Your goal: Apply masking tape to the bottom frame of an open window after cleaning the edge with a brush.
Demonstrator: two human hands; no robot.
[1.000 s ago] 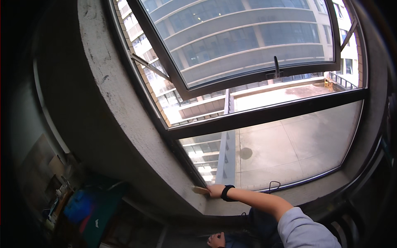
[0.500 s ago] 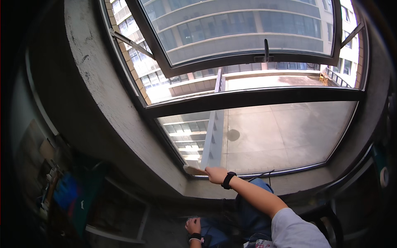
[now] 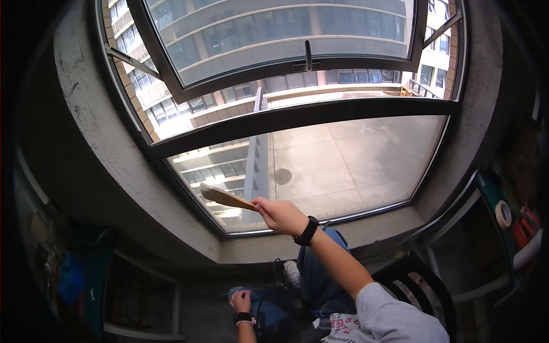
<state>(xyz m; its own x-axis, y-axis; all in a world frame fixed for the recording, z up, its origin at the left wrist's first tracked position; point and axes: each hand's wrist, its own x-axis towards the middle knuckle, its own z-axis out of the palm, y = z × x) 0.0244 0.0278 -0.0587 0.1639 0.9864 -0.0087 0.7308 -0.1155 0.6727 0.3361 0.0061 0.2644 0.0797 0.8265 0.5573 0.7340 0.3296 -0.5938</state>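
Black frame [image 3: 309,116] borders the pane [image 3: 354,171] behind the brush [image 3: 229,198].

Single head-worn fisheye; looks forward and down at nearby window [image 3: 309,118].

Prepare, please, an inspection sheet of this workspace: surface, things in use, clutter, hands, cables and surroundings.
Surface: grey concrete windowsill below the clear lower glass pane.
Job's things: flat wooden-handled brush with pale bristles, bristles pointing left.
Clutter: cream ring-shaped roll and red object at right; blurred blue item at left.
Hands: right hand grips the brush handle; left hand at blue denim trousers, fingers curled, contents unclear.
Cables: nothing clearly seen.
Surroundings: black-framed window, upper sash open; pale building outside.
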